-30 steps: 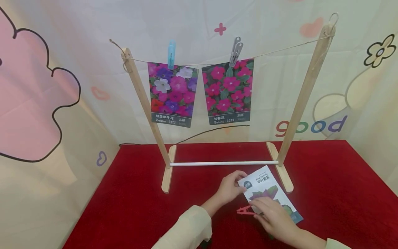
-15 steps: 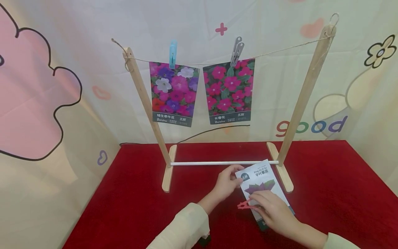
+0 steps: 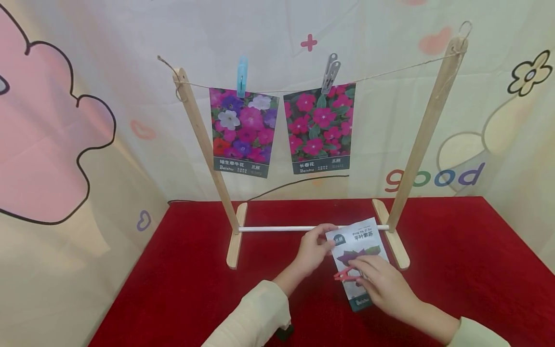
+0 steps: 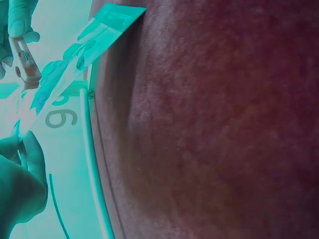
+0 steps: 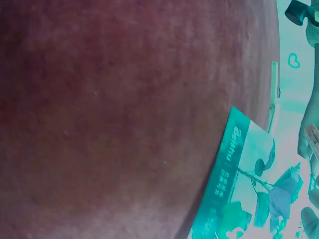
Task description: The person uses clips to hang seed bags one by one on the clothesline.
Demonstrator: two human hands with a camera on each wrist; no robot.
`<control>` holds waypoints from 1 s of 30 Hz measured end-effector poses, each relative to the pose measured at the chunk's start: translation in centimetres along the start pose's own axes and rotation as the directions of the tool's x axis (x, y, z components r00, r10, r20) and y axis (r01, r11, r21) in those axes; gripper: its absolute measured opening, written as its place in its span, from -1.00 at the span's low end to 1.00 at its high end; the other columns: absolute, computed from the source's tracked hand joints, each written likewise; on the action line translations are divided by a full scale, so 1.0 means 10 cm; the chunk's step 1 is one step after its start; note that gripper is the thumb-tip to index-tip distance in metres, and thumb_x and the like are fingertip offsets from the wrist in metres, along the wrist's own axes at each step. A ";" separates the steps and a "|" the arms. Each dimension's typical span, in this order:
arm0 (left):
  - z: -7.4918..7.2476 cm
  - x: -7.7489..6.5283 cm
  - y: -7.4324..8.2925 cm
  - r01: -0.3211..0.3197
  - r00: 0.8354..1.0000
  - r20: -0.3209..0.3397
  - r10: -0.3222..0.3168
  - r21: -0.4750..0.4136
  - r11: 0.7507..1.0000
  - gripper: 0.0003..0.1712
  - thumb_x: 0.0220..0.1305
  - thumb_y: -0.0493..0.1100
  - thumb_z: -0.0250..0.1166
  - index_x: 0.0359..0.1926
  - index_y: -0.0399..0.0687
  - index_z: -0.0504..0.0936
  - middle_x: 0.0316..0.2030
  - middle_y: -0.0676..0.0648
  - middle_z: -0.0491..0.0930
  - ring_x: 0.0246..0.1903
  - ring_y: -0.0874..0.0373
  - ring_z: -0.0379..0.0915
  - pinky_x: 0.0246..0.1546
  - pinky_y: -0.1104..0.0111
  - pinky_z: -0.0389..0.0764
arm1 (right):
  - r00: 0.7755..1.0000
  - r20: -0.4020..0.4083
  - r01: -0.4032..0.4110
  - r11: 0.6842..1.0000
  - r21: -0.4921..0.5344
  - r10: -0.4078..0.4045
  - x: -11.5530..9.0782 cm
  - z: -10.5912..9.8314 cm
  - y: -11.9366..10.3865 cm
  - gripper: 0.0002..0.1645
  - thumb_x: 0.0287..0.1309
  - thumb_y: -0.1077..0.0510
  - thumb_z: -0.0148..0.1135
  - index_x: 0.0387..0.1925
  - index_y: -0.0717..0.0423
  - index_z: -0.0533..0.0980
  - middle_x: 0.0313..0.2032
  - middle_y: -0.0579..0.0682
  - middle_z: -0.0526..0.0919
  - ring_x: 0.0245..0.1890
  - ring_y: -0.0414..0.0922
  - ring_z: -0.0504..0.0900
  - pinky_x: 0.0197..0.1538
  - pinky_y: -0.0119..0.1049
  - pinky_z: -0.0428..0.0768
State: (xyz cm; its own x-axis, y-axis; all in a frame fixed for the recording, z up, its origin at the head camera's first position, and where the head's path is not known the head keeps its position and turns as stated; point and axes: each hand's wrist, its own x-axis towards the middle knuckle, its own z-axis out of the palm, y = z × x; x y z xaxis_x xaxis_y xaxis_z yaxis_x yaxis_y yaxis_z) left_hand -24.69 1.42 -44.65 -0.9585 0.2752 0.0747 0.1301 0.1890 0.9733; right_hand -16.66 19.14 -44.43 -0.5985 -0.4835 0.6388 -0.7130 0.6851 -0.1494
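Observation:
My left hand [image 3: 313,249] pinches the top left corner of a white seed packet [image 3: 366,232] printed with purple and green leaves. The packet leans over the red cloth, its dark lower band toward me. A red clothespin [image 3: 345,275] is pinched between thumb and fingers of my right hand [image 3: 386,286], its tip pointing left in front of the packet. In the left wrist view the clothespin [image 4: 26,67] is beside the packet [image 4: 82,55], not clipped to it. The packet's lower part [image 5: 239,169] fills the corner of the right wrist view.
Two flower packets hang from a string [image 3: 390,71]: a mixed-colour one [image 3: 244,132] under a blue clothespin [image 3: 242,77], a pink one [image 3: 322,130] under a grey clothespin [image 3: 330,74]. Wooden posts [image 3: 422,142] joined by a white rod [image 3: 277,229] carry the string. A dark object [image 3: 284,332] lies by my left sleeve.
The packet has moved up and left and turned more upright, its lower end swinging left. My right hand has risen slightly with the red clothespin; my left hand has shifted up and left.

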 end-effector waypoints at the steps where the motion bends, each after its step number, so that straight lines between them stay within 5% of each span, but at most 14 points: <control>1: -0.01 0.00 0.01 -0.003 1.000 -0.002 0.003 -0.001 1.000 -0.65 0.11 -0.29 0.19 -0.08 0.16 0.52 -0.25 -0.01 0.51 -0.44 0.23 0.44 -0.36 0.27 0.59 | 1.000 0.009 -0.011 1.000 -0.004 0.011 0.01 -0.01 0.00 -0.56 0.10 -0.13 0.05 -0.13 0.08 0.52 -0.21 -0.13 0.55 -0.20 -0.22 0.47 -0.13 -0.46 0.47; 5: -0.02 0.01 0.05 -0.017 1.000 -0.002 0.017 -0.011 1.000 -0.66 0.11 -0.30 0.19 -0.09 0.14 0.53 -0.27 -0.02 0.51 -0.44 0.24 0.44 -0.33 0.19 0.59 | 1.000 0.004 -0.014 1.000 -0.019 0.014 0.05 -0.06 0.03 -0.58 -0.01 -0.04 0.22 -0.12 0.09 0.52 -0.21 -0.12 0.55 -0.20 -0.22 0.47 -0.15 -0.42 0.49; 11: -0.05 0.03 0.09 -0.032 0.999 0.001 0.032 -0.035 0.999 -0.66 0.12 -0.29 0.19 -0.05 0.05 0.52 -0.26 -0.03 0.50 -0.37 0.22 0.45 -0.29 0.22 0.59 | 0.999 -0.038 -0.013 1.000 -0.027 0.012 0.12 -0.12 0.06 -0.35 0.15 -0.25 -0.26 -0.12 0.12 0.52 -0.24 -0.09 0.56 -0.22 -0.21 0.47 -0.12 -0.52 0.42; 17: -0.08 0.03 0.19 -0.019 1.000 0.001 0.019 -0.066 0.998 -0.66 0.13 -0.28 0.19 -0.04 0.04 0.52 -0.21 -0.05 0.50 -0.32 0.21 0.49 -0.25 0.23 0.58 | 0.999 0.004 -0.046 0.998 -0.044 0.046 0.17 -0.20 0.08 -0.54 -0.03 0.01 0.25 -0.08 0.14 0.49 -0.19 -0.04 0.59 -0.16 -0.17 0.49 -0.18 -0.23 0.54; 20: -0.10 0.00 0.30 -0.006 1.000 -0.008 0.006 -0.065 0.998 -0.66 0.12 -0.28 0.19 -0.05 0.03 0.52 -0.19 -0.10 0.49 -0.32 0.20 0.49 -0.26 0.24 0.58 | 0.999 0.008 -0.052 0.998 -0.047 0.052 0.20 -0.24 0.10 -0.51 -0.09 0.03 0.30 -0.08 0.14 0.49 -0.17 -0.01 0.58 -0.15 -0.14 0.50 -0.18 -0.17 0.55; 27: -0.13 -0.03 0.46 -0.012 0.999 -0.033 0.010 -0.051 0.999 -0.66 0.14 -0.27 0.18 -0.02 0.01 0.51 -0.18 -0.07 0.50 -0.26 0.16 0.45 -0.23 0.19 0.57 | 0.998 -0.055 -0.019 0.997 -0.074 0.015 0.29 -0.30 0.14 -0.24 0.16 -0.32 -0.38 -0.14 0.15 0.52 -0.21 -0.02 0.58 -0.20 -0.16 0.49 -0.21 -0.32 0.54; 30: -0.12 0.04 0.40 -0.024 0.999 -0.047 0.022 -0.037 0.999 -0.67 0.13 -0.23 0.19 -0.05 0.13 0.53 -0.20 -0.02 0.52 -0.24 0.18 0.45 -0.25 0.23 0.58 | 0.997 -0.070 -0.019 0.997 -0.073 0.014 0.33 -0.34 0.15 -0.24 0.15 -0.33 -0.37 -0.15 0.15 0.52 -0.22 -0.02 0.58 -0.21 -0.16 0.50 -0.12 -0.61 0.44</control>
State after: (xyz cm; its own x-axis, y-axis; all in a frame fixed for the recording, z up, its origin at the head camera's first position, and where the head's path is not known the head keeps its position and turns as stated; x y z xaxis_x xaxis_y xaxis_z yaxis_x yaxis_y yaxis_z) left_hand -24.83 1.13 -40.47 -0.9661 0.2351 0.1064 0.1437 0.1478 0.9785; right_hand -18.45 20.42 -40.03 -0.5813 -0.4342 0.6882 -0.6726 0.7324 -0.1060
